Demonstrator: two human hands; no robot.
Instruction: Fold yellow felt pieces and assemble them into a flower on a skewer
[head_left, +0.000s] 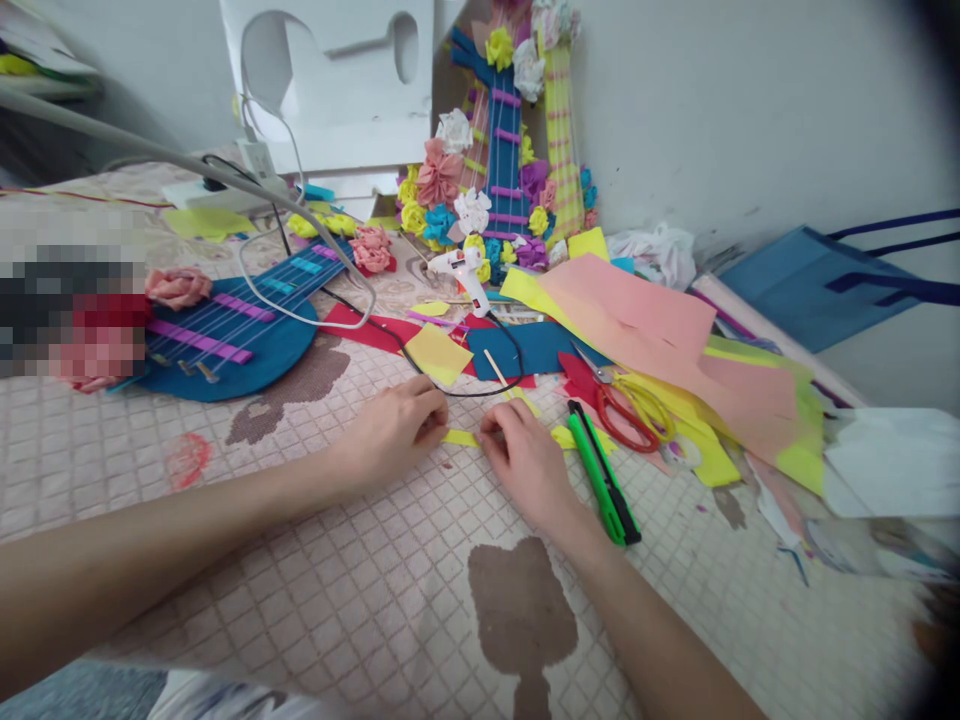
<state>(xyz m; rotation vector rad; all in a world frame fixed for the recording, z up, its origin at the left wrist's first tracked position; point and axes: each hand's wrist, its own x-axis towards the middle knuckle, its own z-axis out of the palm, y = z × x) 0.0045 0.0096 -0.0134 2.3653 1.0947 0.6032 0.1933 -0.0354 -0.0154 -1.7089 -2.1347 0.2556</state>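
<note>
A narrow yellow paper strip stretches between my two hands, low over the quilted tablecloth. My left hand pinches its left end, fingers closed. At the other end, my right hand is closed on the strip with thumb and fingertips. Just right of that hand lies a green utility knife. Beyond it are scissors with red and yellow handles. A yellow paper square and a thin pale stick lie past my hands. The white glue gun stands farther back, its black cord looping towards me.
A blue paper guitar with paper roses lies at the left. Flower-covered guitars lean at the back. Pink paper sheets are heaped at the right. A white cable arches across the left side, near a power strip.
</note>
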